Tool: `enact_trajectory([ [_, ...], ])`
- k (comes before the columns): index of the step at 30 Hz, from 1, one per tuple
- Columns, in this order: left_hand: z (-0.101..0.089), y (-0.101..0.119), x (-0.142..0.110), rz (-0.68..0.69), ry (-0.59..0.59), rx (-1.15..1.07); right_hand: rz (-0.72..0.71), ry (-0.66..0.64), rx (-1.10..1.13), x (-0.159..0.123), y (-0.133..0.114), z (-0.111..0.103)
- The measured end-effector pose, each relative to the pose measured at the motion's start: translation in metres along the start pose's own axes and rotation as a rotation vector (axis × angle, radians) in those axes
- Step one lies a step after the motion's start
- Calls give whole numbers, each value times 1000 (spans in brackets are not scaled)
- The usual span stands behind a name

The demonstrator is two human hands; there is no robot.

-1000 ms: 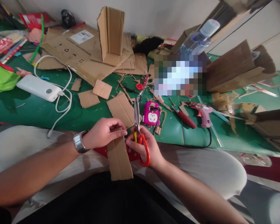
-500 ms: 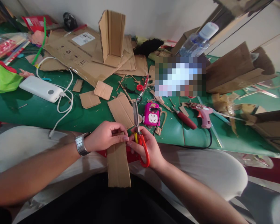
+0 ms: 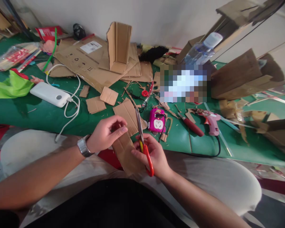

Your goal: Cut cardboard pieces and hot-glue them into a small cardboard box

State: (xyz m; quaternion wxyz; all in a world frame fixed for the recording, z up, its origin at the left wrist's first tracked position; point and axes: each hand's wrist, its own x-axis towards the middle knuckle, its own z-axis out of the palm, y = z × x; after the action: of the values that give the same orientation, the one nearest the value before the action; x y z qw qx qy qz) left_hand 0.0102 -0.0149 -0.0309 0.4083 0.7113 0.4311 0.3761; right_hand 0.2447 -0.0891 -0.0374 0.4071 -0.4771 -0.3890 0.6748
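Between my hands, above my lap, is a tilted strip of brown cardboard [image 3: 127,155]. My left hand [image 3: 108,131], with a metal watch on its wrist, grips the strip's upper end between thumb and fingers. My right hand [image 3: 155,155] is closed around the scissors [image 3: 142,141], which have orange and yellow handles. Their blades point up and away from me and look closed. My right fingers are close against the strip's right edge. Beyond the blades, a larger cardboard piece [image 3: 125,110] lies on the green table [image 3: 95,122].
A pink power socket [image 3: 156,120], a red-handled tool [image 3: 192,126] and a pink glue gun [image 3: 212,122] lie to the right. On the left is a white power bank [image 3: 49,94] with a cable. A cardboard stand [image 3: 120,47] and a water bottle [image 3: 203,49] stand farther back.
The cardboard strip has turned, its lower end swinging up and to the right. My right hand has moved slightly down and right with the scissors. The view has shifted a little.
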Motion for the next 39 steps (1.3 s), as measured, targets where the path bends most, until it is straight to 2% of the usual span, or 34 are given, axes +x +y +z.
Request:
enact_trajectory([
  [1, -8, -2, 4, 65, 12, 80, -23, 22, -16, 1, -1, -1],
  [4, -42, -12, 19, 210, 150, 468, -112, 100, -88, 4, -4, -7],
  [7, -71, -27, 33, 137, 214, 764, -171, 138, -141, 6, -5, -13],
  [9, -79, -35, 38, 64, 204, 842, -182, 146, -147, 7, -5, -15],
  [13, -72, -37, 46, -2, 86, 917, -162, 143, -145, 6, -4, -14],
  [16, -67, -34, 59, 16, -3, 945, -151, 137, -137, 6, -6, -11],
  [19, -73, -36, 75, 39, -128, 938, -137, 137, -117, 6, -6, -10],
  [21, -79, -40, 84, 34, -167, 923, -125, 141, -103, 7, -6, -10],
  [26, -84, -49, 92, 83, -152, 914, -112, 153, -94, 7, -4, -10],
  [29, -86, -43, 92, 119, -124, 894, -105, 151, -73, 7, -5, -10],
  [33, -111, -25, 84, 160, -38, 815, -116, 147, -62, 7, -6, -11],
  [36, -135, -21, 66, 39, -39, 876, -122, 152, -61, 8, -7, -11],
  [39, -144, -32, 51, -128, -105, 953, -118, 151, -69, 7, -7, -10],
])
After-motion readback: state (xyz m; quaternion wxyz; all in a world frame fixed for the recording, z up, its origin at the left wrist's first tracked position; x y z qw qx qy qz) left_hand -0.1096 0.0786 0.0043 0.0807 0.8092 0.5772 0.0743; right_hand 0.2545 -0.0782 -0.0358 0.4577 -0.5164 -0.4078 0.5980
